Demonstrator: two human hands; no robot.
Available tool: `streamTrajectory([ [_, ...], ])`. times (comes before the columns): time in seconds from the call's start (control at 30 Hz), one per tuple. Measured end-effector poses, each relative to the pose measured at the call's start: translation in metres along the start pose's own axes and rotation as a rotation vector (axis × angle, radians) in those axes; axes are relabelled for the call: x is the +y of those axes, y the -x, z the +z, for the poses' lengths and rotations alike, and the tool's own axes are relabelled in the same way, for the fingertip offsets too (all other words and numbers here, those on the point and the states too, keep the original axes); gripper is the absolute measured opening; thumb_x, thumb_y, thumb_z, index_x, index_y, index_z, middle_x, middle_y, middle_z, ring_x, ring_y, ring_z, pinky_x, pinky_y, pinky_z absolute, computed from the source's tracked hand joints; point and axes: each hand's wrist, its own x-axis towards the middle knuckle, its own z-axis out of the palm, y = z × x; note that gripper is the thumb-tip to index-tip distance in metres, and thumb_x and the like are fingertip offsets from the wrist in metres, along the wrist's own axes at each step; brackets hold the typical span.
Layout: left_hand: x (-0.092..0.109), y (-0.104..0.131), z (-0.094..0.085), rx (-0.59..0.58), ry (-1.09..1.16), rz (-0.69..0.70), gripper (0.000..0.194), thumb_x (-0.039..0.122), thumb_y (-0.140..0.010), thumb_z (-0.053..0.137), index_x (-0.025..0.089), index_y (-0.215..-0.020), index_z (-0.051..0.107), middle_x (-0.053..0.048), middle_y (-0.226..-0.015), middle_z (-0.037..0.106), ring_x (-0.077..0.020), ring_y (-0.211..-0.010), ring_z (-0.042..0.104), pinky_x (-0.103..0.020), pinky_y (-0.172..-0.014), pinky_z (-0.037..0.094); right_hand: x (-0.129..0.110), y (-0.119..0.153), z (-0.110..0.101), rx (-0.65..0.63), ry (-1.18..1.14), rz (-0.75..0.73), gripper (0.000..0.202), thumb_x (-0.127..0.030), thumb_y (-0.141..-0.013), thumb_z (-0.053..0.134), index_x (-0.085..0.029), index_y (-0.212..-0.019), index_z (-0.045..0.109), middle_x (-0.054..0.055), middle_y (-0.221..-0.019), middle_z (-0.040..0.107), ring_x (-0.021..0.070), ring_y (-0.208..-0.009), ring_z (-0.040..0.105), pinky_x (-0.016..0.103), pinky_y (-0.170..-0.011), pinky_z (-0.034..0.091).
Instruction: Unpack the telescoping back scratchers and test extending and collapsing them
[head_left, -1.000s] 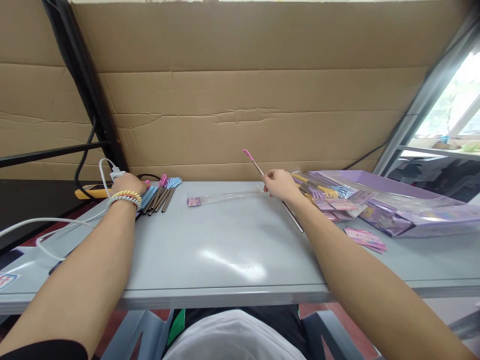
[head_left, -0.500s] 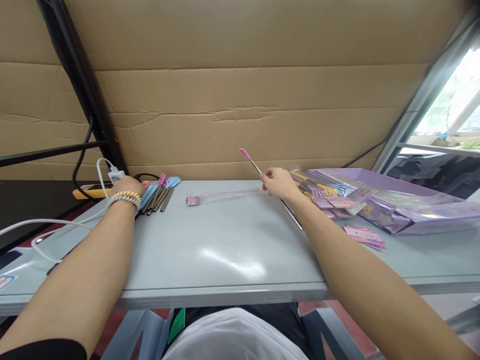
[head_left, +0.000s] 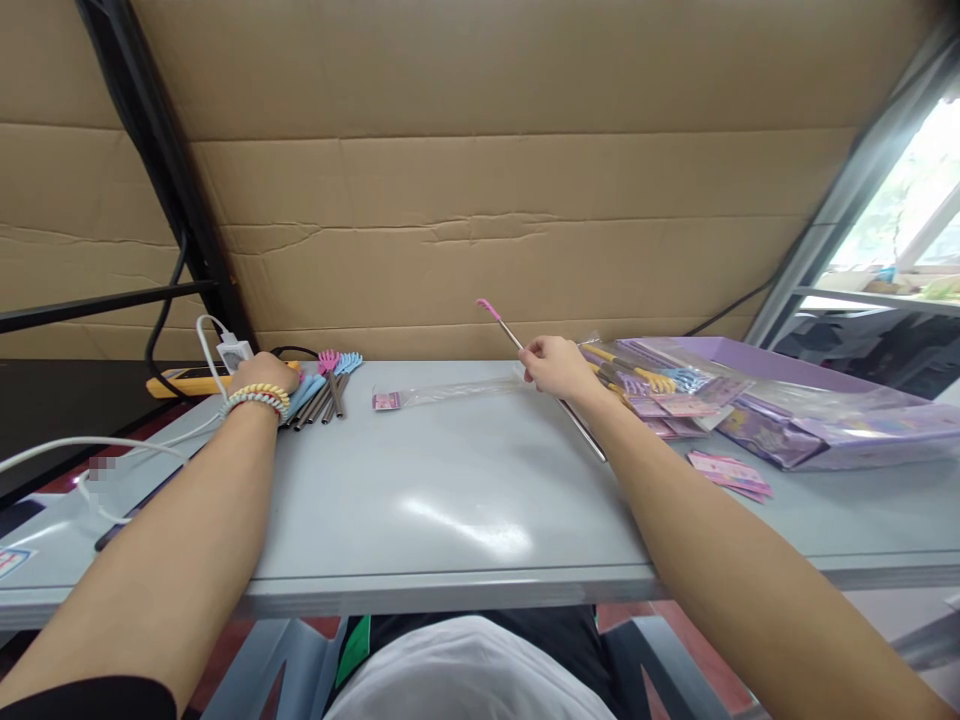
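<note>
Metal rod (head_left: 583, 431) ends short of front table edge (head_left: 450, 582).

Cardboard wall (head_left: 487, 180) behind grey table (head_left: 435, 490)

The pale grey table (head_left: 375, 485) I'm looking at shines under the light. Far left lies a bunch of claw-headed rods (head_left: 334, 390), pink and blue. Far middle, a clear plastic sleeve (head_left: 457, 392) lies flat. On the right sit a purple box (head_left: 874, 435), a pile of packets (head_left: 651, 382) and, nearer, pink cards (head_left: 730, 475).
</note>
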Motion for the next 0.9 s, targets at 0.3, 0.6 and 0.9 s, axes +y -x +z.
streamTrajectory([
  [0.3,0.053,0.022,-0.011,0.067,-0.094,0.048,0.040,0.037,-0.077,0.049,0.013,-0.103,0.067,-0.021,-0.110,0.064,-0.0368,-0.104,0.058,-0.043,-0.079,0.046,-0.002,0.001,-0.002,0.139,-0.014,-0.004,0.019,-0.026,-0.079,0.045,-0.018,-0.069,0.057,0.004,-0.066,0.066,0.0137,-0.063,0.055,0.023,-0.056,0.034],
  [0.6,0.109,0.059,0.002,-0.117,-0.220,0.366,0.044,0.050,-0.080,0.042,0.016,-0.092,0.067,-0.017,-0.097,0.068,-0.0319,-0.095,0.062,-0.036,-0.074,0.046,-0.005,0.000,-0.001,0.182,-0.518,0.077,0.013,-0.027,-0.068,0.058,-0.016,-0.062,0.057,-0.002,-0.053,0.050,0.0096,-0.051,0.042,0.024,-0.049,0.029],
  [0.9,0.164,0.139,0.018,-0.339,0.270,0.960,0.053,0.057,-0.090,0.021,0.020,-0.076,0.056,-0.003,-0.070,0.063,-0.0176,-0.065,0.056,-0.027,-0.058,0.036,-0.017,0.008,0.011,-0.192,-1.221,0.032,0.035,-0.037,-0.064,0.073,-0.019,-0.068,0.042,-0.005,-0.051,0.047,0.0072,-0.038,0.043,0.018,-0.033,0.020],
])
